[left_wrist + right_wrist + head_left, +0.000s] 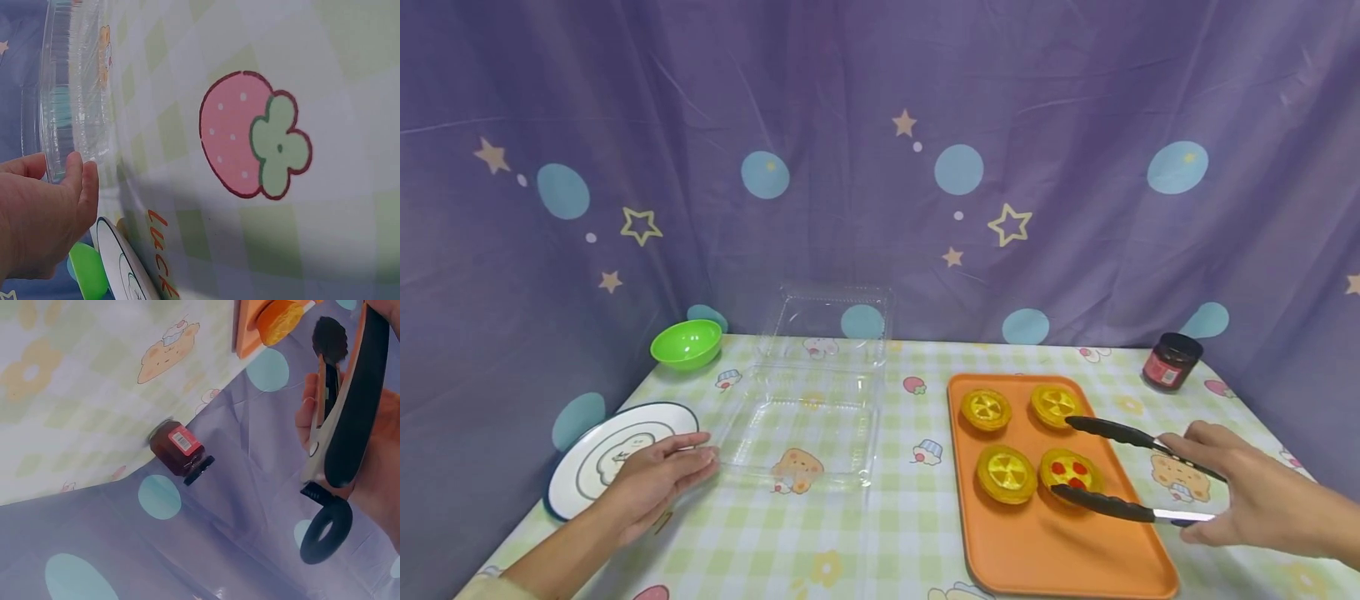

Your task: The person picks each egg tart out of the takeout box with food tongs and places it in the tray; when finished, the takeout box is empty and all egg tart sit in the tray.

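My right hand (pixel 1243 492) grips a pair of black-tipped tongs (pixel 1105 503), whose arms are spread. One tip reaches over the tart with red spots (pixel 1073 472); the other is by the back right tart (pixel 1054 403). Two more yellow-topped tarts, one at the back left (pixel 986 409) and one at the front left (pixel 1006 473), lie on the orange tray (pixel 1067 558). My left hand (pixel 658 479) extends its fingers at the left edge of a clear plastic container (pixel 805 433) with its lid raised. Whether the fingertips touch it, I cannot tell.
Under my left forearm's far side lies a white plate (pixel 580 467) with a dark rim. A green bowl (pixel 687 344) stands at the back left. At the back right is a dark-lidded jar (pixel 1171 363) with a red label. A purple curtain (pixel 880 125) hangs behind the table.
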A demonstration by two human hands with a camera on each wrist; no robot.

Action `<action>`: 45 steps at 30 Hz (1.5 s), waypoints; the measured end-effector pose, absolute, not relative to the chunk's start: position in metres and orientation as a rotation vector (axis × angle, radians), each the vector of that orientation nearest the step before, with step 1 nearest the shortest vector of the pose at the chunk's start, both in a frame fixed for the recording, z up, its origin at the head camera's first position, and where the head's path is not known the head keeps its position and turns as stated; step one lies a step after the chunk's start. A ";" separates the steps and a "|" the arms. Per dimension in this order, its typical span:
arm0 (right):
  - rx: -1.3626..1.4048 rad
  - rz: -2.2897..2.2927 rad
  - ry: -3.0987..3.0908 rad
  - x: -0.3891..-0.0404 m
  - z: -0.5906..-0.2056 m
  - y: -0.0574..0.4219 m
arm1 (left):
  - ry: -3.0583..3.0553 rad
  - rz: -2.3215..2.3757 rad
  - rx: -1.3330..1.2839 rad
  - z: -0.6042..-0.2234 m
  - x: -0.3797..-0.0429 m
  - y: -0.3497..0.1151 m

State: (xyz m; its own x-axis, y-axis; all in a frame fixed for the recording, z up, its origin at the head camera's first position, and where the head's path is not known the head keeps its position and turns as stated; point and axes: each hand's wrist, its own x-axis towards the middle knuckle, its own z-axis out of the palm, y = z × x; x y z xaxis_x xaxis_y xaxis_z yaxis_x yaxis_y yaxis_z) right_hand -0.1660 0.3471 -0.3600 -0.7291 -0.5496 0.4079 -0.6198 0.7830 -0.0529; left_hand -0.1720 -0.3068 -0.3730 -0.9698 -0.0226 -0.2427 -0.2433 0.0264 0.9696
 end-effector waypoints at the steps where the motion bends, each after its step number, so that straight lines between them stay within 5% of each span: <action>1: 0.866 0.263 -2.599 -0.166 -0.359 0.346 | 2.130 2.068 -0.279 -0.373 -0.172 -0.307; 45: 0.043 0.430 -3.021 -0.195 -0.367 0.394 | 2.114 2.076 -0.263 -0.373 -0.172 -0.308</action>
